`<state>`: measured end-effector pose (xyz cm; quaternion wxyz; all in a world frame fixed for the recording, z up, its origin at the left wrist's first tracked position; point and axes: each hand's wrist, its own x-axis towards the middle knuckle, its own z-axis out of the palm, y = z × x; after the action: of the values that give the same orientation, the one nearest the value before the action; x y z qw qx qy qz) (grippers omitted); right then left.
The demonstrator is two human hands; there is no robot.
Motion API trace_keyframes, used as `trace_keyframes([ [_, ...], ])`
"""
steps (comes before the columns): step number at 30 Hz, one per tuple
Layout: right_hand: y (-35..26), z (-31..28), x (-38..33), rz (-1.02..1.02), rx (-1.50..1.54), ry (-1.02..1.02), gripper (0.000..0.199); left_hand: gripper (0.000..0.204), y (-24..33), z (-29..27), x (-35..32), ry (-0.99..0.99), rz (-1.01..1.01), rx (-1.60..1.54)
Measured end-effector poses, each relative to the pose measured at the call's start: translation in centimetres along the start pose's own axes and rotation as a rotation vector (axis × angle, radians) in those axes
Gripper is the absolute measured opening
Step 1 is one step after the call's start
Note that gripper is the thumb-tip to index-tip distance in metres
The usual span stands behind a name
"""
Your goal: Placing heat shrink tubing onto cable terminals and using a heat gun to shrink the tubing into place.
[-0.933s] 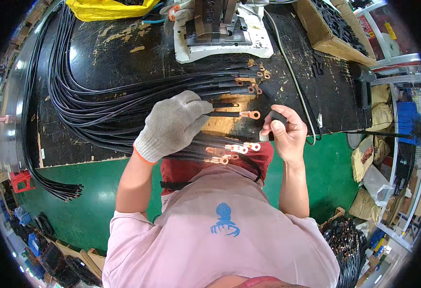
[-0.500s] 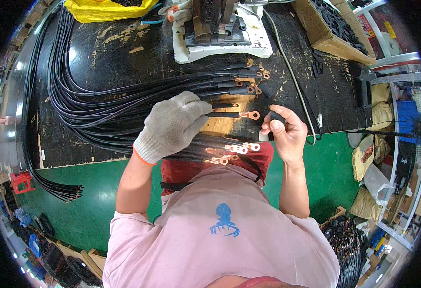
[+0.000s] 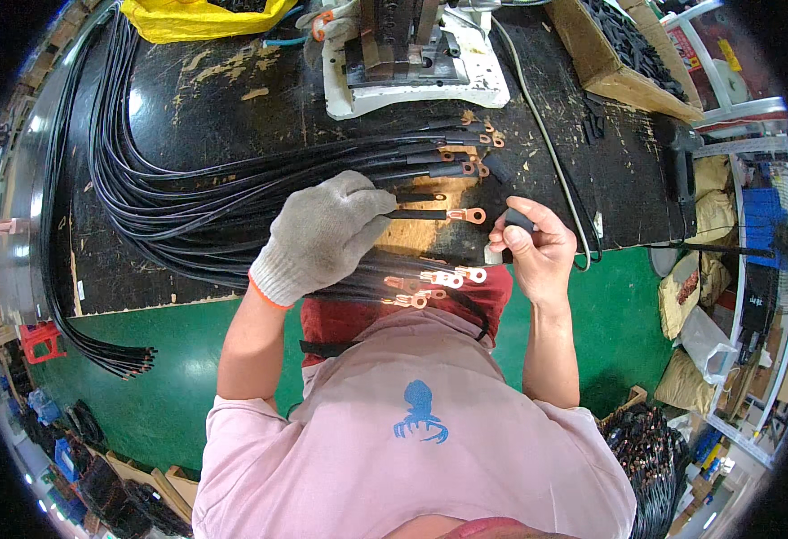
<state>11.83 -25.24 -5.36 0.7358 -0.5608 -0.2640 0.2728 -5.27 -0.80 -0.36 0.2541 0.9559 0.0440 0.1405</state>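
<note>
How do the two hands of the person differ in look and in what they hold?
The left hand wears a grey knit glove; the right hand is bare. The left hand grips a black cable with a copper lug; the right hand pinches a short black sleeve. Both hover over the dark workbench.

Right hand (image 3: 538, 247): now closes around a short black sleeve (image 3: 518, 218), lifted slightly from before.
Left hand (image 3: 327, 234): fingers now pinch one black cable (image 3: 416, 215) behind its copper lug (image 3: 469, 216).
</note>
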Motion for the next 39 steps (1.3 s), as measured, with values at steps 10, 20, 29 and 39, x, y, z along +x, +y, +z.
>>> trace_keyframes([
  [10,0.2,-0.1,-0.1,-0.03,-0.033,-0.003,0.034,0.017,0.2,-0.1,0.1,-0.011,-0.015,0.001],
  [20,-2.0,-3.4,1.7,-0.146,-0.242,0.237,0.03,0.015,0.3,-0.1,0.2,0.015,-0.025,-0.036],
  [29,-4.6,-15.6,8.2,-0.205,-1.507,0.386,0.027,0.018,0.4,0.0,0.2,0.033,-0.002,-0.058],
  [39,-4.7,-12.9,15.3,0.077,-1.535,0.359,0.03,0.019,0.4,0.0,0.1,0.026,-0.038,-0.033],
])
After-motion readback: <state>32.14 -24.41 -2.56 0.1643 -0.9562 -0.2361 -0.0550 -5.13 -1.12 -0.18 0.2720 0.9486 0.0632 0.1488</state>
